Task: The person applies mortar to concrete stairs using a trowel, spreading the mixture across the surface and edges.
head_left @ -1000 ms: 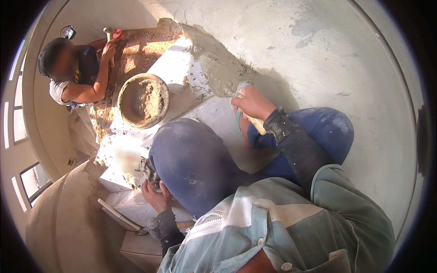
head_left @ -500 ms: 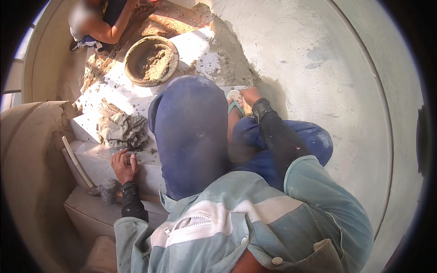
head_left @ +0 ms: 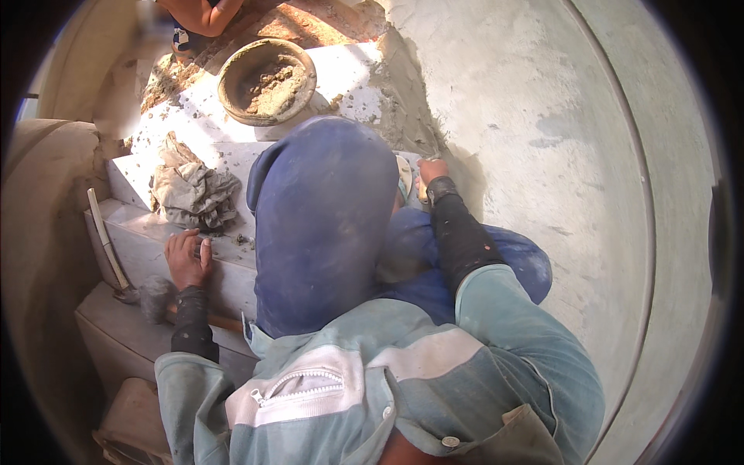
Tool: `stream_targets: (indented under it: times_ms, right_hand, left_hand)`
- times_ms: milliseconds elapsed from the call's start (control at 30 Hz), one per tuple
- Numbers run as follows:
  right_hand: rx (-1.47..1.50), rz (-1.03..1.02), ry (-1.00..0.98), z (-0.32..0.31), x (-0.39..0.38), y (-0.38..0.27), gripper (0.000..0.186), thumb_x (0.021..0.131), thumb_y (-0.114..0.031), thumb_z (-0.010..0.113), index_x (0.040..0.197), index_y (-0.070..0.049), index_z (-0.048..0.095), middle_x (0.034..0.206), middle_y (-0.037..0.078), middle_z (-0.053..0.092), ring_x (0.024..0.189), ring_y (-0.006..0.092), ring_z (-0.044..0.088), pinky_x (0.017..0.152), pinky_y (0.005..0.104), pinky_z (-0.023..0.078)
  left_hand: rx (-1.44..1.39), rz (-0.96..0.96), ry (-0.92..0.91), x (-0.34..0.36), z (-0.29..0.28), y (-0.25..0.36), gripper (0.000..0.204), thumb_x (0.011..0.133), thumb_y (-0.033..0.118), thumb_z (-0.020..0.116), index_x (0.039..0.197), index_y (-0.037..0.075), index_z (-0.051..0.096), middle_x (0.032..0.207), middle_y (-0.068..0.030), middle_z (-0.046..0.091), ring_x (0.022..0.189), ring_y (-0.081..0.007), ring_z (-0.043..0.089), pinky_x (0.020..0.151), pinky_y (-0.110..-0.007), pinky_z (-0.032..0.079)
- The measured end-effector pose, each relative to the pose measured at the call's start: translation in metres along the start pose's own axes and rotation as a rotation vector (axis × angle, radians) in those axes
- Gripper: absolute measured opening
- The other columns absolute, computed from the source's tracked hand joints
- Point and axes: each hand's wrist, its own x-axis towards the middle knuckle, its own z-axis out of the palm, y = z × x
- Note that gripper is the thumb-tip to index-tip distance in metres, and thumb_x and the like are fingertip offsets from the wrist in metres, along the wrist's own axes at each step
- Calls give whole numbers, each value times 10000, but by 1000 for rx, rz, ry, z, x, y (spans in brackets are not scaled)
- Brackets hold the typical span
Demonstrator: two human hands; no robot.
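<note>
My left hand (head_left: 187, 258) rests open on the edge of a pale tiled step (head_left: 136, 221), its fingers apart, just below a crumpled grey rag (head_left: 194, 190). Beyond my bent knees, my right hand (head_left: 432, 170) is closed round the pale wooden handle (head_left: 422, 194) of a tool beside the plastered wall. The tool's working end is hidden. One sandaled foot (head_left: 404, 177) shows partly next to that hand. Beneath my left wrist lies a hammer with a grey, blocky head (head_left: 157, 299); its wooden handle runs under my shirt.
A round basin (head_left: 308, 93) of mortar stands on the mortar-spotted upper step. A pale-handled tool (head_left: 107, 240) leans at the left, by a rounded wall (head_left: 46, 232). A bucket (head_left: 136, 418) sits lower left. Another person's arm (head_left: 198, 15) shows at the top, near rough brickwork.
My view has shifted and turned slightly, so less of the other person and of my foot shows. Both my hands keep about the same places and grips.
</note>
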Motion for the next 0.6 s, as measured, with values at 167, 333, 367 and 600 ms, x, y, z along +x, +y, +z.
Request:
stream_targets:
  times_ms: [167, 333, 367, 600]
  right_hand:
    - [39, -7, 55, -11, -19, 1, 267, 839, -161, 702, 958, 58, 605, 707, 173, 625, 507, 283, 624, 420, 428, 509]
    - [-124, -125, 200, -2, -64, -14, 259, 811, -142, 718, 948, 60, 631, 718, 179, 652, 505, 269, 627, 410, 421, 501]
    - [-176, -152, 245, -1, -75, -18, 264, 805, -146, 721, 951, 58, 638, 732, 181, 661, 516, 275, 632, 429, 426, 509]
    - [-315, -300, 401, 8, -45, 16, 445, 738, -258, 755, 1045, 58, 689, 969, 247, 713, 936, 410, 683, 835, 447, 537]
  left_hand:
    - [0, -5, -15, 3, 2, 2, 184, 880, 244, 655, 848, 64, 629, 1056, -68, 684, 1056, -285, 612, 1072, -474, 374]
    - [-3, -20, -34, 0, -5, -2, 175, 881, 226, 652, 839, 58, 628, 1062, -68, 683, 1063, -285, 609, 1084, -474, 367]
    - [-3, -21, -29, -1, -4, -4, 173, 878, 225, 653, 837, 58, 628, 1062, -68, 683, 1064, -284, 609, 1085, -475, 366]
    - [17, -16, -46, 1, -2, -3, 155, 872, 211, 646, 836, 60, 630, 1060, -67, 684, 1062, -280, 609, 1088, -479, 358]
